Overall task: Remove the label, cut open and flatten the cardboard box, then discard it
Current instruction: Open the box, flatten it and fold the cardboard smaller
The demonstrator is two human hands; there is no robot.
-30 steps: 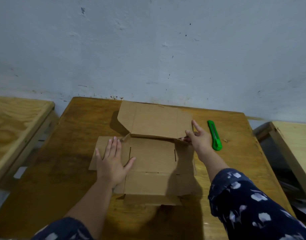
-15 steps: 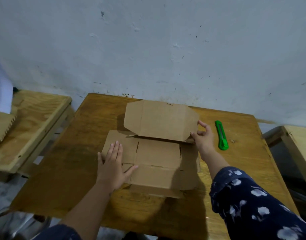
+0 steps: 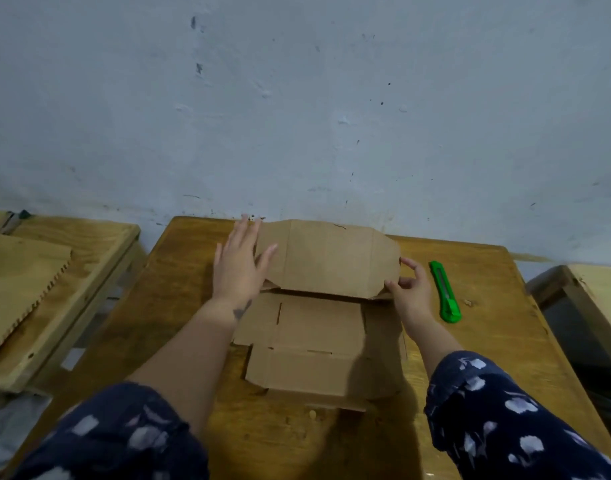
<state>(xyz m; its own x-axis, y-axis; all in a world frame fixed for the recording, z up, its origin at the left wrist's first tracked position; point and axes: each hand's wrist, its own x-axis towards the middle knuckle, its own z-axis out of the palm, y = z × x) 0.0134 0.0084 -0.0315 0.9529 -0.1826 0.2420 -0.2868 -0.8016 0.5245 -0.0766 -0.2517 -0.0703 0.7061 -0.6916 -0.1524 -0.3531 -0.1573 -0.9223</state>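
Right grip [image 3: 409, 289] pinches cardboard box [image 3: 317, 327] flap edge; left grip [image 3: 240, 268] spread flat, covering flap corner.

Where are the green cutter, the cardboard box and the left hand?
green cutter [image 3: 445, 292], head view, middle of its body.
cardboard box [image 3: 319, 327], head view, flattened centre panel.
left hand [image 3: 240, 268], head view, back of hand.
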